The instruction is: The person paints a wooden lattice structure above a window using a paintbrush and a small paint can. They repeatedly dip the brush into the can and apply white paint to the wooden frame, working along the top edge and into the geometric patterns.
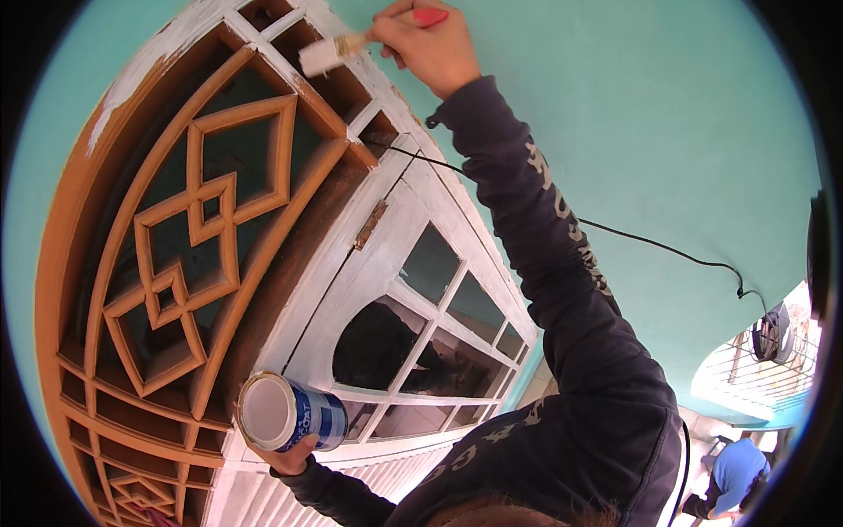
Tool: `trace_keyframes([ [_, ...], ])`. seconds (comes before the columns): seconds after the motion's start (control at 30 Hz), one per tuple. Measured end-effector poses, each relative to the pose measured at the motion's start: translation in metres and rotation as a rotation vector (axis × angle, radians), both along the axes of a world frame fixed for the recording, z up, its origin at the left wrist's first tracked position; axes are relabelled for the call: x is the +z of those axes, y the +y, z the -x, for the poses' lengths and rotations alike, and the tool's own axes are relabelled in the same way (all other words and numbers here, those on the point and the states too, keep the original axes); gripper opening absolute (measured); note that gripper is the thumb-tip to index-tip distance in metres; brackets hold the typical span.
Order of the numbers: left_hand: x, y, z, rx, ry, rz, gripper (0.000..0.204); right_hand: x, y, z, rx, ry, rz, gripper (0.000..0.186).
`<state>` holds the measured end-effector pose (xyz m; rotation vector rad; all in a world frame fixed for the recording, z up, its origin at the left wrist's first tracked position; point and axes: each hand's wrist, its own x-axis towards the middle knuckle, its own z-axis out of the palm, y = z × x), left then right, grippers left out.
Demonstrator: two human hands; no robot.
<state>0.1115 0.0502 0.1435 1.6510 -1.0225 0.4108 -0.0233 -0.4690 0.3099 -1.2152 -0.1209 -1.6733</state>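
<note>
My right hand (430, 51) is raised at the top, its fingers closed round the handle of a paintbrush (323, 57). The handle has a red end, and the bristles are coated in white paint. They are beside the upper bars of a wooden window frame (285, 25), partly painted white; I cannot tell whether they touch it. Low on the left, my left hand (285, 457) grips a blue and white paint can (320, 417) from beneath. The can's open top shows white inside.
Brown lattice woodwork (235, 202) with diamond shapes fills the left. Beside it stands a white-painted door (356, 290) with glass panes. A black cable (654, 241) crosses the green wall (632, 132). Another person in blue (739, 470) is at the lower right, below a barred opening (729, 369).
</note>
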Motion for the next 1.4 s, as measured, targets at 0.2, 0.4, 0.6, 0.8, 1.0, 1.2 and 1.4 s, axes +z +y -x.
trace_keyframes([
  [0.2, 0.003, -0.006, 0.011, -0.008, -0.001, 0.065, 0.11, -0.013, 0.006, 0.002, -0.065, 0.332, 0.184, 0.013],
  [0.4, 0.003, -0.01, 0.007, -0.001, -0.009, 0.069, 0.107, 0.0, 0.002, -0.007, -0.001, -0.013, 0.004, 0.021],
  [0.6, 0.011, -0.008, 0.015, -0.032, 0.058, 0.036, 0.107, -0.001, -0.006, -0.002, 0.003, 0.223, 0.082, 0.018],
  [0.8, 0.013, -0.01, 0.012, -0.048, 0.047, 0.029, 0.116, 0.01, 0.001, -0.004, -0.149, 0.07, 0.172, 0.022],
  [1.0, 0.015, -0.014, 0.02, 0.0, 0.029, 0.01, 0.105, 0.006, 0.007, 0.016, 0.037, 0.135, 0.182, 0.015],
  [1.2, 0.014, -0.015, 0.022, 0.008, 0.002, 0.021, 0.103, -0.017, 0.017, 0.014, -0.111, 0.272, 0.411, 0.017],
  [1.4, 0.01, -0.015, 0.015, 0.013, -0.03, 0.042, 0.105, -0.016, 0.022, 0.032, -0.2, 0.242, 0.288, 0.018],
])
